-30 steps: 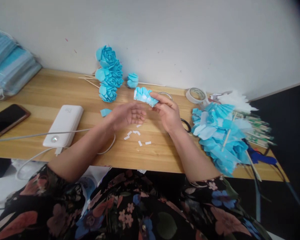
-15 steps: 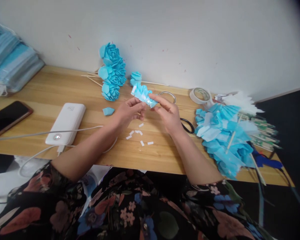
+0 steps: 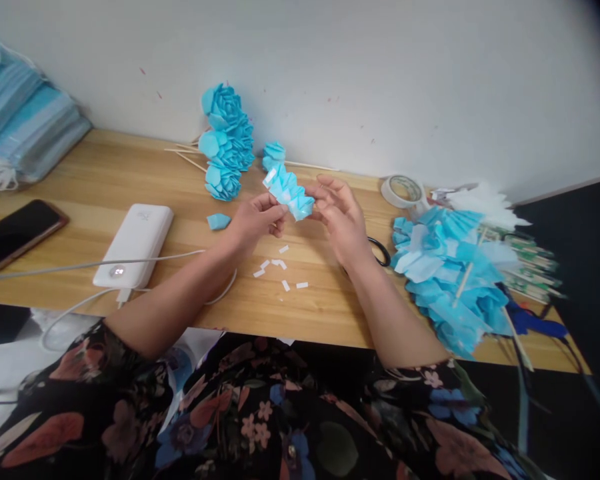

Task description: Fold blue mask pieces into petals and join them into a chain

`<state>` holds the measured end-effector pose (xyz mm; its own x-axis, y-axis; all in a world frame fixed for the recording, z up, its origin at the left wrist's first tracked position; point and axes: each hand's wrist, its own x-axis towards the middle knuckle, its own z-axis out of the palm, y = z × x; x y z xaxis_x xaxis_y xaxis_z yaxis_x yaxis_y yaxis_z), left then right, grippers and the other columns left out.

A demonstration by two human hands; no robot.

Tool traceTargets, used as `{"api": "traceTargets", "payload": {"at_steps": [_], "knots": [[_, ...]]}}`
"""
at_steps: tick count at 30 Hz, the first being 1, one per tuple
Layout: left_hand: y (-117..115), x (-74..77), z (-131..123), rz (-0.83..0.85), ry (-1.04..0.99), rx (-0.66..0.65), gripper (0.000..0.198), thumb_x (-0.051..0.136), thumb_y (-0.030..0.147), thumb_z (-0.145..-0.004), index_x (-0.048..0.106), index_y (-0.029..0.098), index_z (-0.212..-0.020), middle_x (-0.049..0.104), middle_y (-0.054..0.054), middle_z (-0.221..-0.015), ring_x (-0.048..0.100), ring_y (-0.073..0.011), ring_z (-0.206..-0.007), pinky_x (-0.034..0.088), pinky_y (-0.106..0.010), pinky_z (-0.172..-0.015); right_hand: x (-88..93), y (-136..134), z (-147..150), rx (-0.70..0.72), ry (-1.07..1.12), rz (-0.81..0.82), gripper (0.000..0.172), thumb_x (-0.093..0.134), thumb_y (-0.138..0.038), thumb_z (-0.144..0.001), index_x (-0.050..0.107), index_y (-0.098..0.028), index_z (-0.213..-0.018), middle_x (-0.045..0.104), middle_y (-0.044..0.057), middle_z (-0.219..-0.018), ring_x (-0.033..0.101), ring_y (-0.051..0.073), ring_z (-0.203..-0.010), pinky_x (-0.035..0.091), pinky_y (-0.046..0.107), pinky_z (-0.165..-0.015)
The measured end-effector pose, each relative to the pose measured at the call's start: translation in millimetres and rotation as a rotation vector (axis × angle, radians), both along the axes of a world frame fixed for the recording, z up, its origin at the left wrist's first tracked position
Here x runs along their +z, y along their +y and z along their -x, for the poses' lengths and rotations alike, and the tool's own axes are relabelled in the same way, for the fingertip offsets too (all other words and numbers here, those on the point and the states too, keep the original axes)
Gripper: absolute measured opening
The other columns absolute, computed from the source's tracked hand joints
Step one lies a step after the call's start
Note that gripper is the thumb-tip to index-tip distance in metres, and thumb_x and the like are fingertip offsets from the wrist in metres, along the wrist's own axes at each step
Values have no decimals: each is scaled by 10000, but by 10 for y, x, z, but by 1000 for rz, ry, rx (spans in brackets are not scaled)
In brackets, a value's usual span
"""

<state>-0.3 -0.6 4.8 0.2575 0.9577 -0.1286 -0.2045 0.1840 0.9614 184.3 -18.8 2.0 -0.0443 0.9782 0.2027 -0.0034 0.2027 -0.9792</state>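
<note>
A strip of folded light-blue paper petals (image 3: 287,190) hangs in the air above the wooden table (image 3: 105,180), held between both hands. My left hand (image 3: 257,220) pinches its lower left edge with closed fingers. My right hand (image 3: 343,217) touches its right end with thumb and fingers, the other fingers loosely spread. Several small white tape bits (image 3: 280,270) lie on the table below the hands.
Finished blue paper roses on sticks (image 3: 225,143) lie at the back. A white power bank (image 3: 135,243) with cable and a phone (image 3: 15,230) sit left. Tape roll (image 3: 403,190), scissors (image 3: 377,250) and a heap of blue paper pieces (image 3: 445,267) are right. Stacked blue masks (image 3: 20,127) far left.
My left hand rose from the table and took hold of the petal strip that only my right hand held. My right hand's fingers have loosened and spread.
</note>
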Motion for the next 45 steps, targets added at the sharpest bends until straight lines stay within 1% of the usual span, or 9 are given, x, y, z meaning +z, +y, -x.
{"api": "traceTargets", "payload": {"at_steps": [7, 16, 21, 25, 29, 34, 38, 41, 45], "knots": [[-6, -24, -31, -121, 126, -51, 192, 720, 124, -809, 597, 165, -667, 620, 17, -546, 545, -79, -466, 475, -200, -482, -50, 54, -17, -24, -66, 30, 520, 755, -461, -792, 622, -304, -1269, 693, 8, -932, 662, 201, -876, 588, 390, -863], [36, -1, 40, -89, 112, -182, 194, 751, 225, -790, 591, 177, -691, 635, 2, -602, 556, -90, -495, 488, -223, -515, -98, 59, -4, -33, -48, 52, 575, 738, -384, -787, 621, -285, -1341, 718, 15, -929, 681, 201, -883, 596, 383, -843], [12, 16, 67, -417, 476, -131, 331, 629, 333, -909, 547, 182, -627, 496, 37, -535, 448, -88, -489, 336, -244, -501, -72, 239, -103, -119, -114, 66, 578, 691, -312, -746, 615, -258, -1317, 667, -26, -829, 642, 166, -783, 571, 347, -775], [-104, 99, 54, -711, 521, -234, 305, 584, 340, -935, 580, 170, -681, 514, 44, -584, 428, -90, -561, 307, -254, -571, 70, 539, -71, -42, -230, 92, 588, 657, -233, -699, 617, -237, -1286, 645, -46, -773, 617, 153, -716, 548, 328, -722], [-194, 124, 32, -823, 509, -431, 300, 549, 360, -967, 637, 174, -749, 598, 23, -641, 471, -101, -584, 329, -263, -598, 84, 853, 89, 135, -283, 157, 589, 644, -235, -726, 608, -223, -1313, 632, -43, -753, 617, 164, -682, 531, 327, -675], [-204, 111, 21, -857, 582, -454, 349, 518, 363, -994, 619, 171, -720, 605, 4, -663, 471, -115, -606, 300, -283, -610, -118, 1138, 183, 152, -604, 156, 684, 614, -132, -700, 573, -172, -1382, 666, -11, -787, 624, 187, -699, 510, 348, -699], [-211, 131, 15, -886, 608, -455, 347, 524, 332, -992, 597, 175, -692, 605, -7, -660, 453, -125, -612, 286, -293, -619, -201, 1200, 188, -2, -873, -75, 463, 613, -115, -701, 651, -210, -1154, 731, 35, -945, 662, 208, -813, 522, 385, -802], [-214, 139, 16, -896, 612, -459, 330, 533, 293, -977, 580, 177, -672, 600, -9, -653, 449, -128, -608, 280, -296, -617, -179, 1188, 184, -2, -913, -118, 257, 597, -144, -752, 641, -216, -996, 747, 38, -919, 671, 205, -800, 522, 374, -794], [-211, 142, 32, -896, 586, -456, 316, 544, 282, -962, 573, 180, -665, 585, -6, -642, 452, -128, -602, 275, -292, -613, -92, 1140, 124, 36, -857, -154, 267, 499, -165, -857, 646, -219, -1074, 786, 56, -969, 720, 222, -880, 544, 386, -833]]}}
